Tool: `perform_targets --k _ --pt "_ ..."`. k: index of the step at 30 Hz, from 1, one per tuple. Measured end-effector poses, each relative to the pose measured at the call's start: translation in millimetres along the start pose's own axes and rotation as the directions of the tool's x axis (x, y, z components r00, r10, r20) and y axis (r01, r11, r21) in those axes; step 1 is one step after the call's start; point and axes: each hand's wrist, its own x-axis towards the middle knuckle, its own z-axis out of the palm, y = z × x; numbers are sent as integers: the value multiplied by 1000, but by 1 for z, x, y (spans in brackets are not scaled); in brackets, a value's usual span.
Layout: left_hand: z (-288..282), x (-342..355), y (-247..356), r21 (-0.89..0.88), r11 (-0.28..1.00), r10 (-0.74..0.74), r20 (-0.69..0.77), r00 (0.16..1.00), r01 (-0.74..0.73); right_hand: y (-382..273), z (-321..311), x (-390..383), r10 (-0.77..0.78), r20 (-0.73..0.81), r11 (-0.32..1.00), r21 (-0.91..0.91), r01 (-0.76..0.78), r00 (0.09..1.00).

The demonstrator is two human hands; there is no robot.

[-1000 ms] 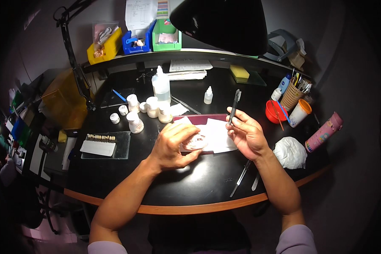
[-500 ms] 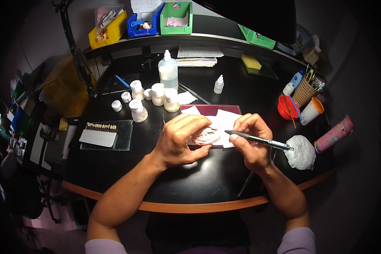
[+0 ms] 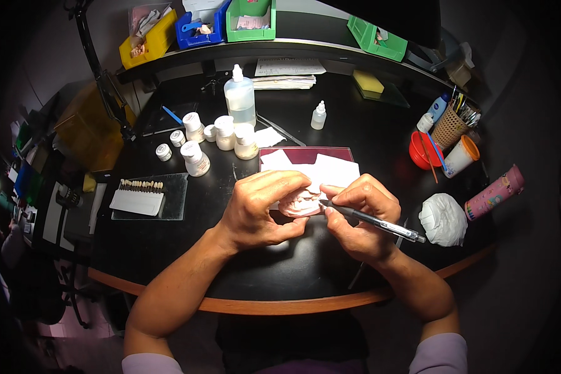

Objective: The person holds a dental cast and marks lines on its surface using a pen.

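Note:
A pinkish-white dental plaster model [image 3: 300, 204] is gripped by my left hand [image 3: 258, 209], thumb below and fingers over its top. My right hand [image 3: 366, 218] pinches a black and silver pen [image 3: 380, 222] close to its point. That point is at the model's right side; whether it touches cannot be made out. Under and behind the model, white paper sheets [image 3: 338, 171] lie on a dark red slab [image 3: 308, 154].
White-capped powder jars [image 3: 196, 161] and a large clear bottle [image 3: 240, 103] stand at back left. A tooth shade guide [image 3: 138, 201] lies at left. On the right are crumpled tissue [image 3: 443, 219], a pink bottle [image 3: 493, 193], a red bowl [image 3: 421, 151] and a brush basket [image 3: 450, 129].
My right hand has brought the pen leftward and slightly down to the model's side. My left hand keeps its hold, with the model tilted a little. The whole view has shifted slightly.

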Motion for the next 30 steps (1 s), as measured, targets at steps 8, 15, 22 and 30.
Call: perform_targets --k 8,15,22,30 --pt "0 1 2 14 1000 12 10 1000 -12 3 -3 -2 3 56 1000 10 -4 998" --pt "2 0 0 3 1000 18 4 1000 -18 0 -2 -1 -2 48 1000 -28 4 999" --pt "2 0 1 -15 1000 5 5 1000 -5 -3 -1 1 -20 41 998 -61 23 999" --pt "2 0 0 13 1000 24 11 1000 -24 1 -5 0 -16 73 998 -64 21 997"
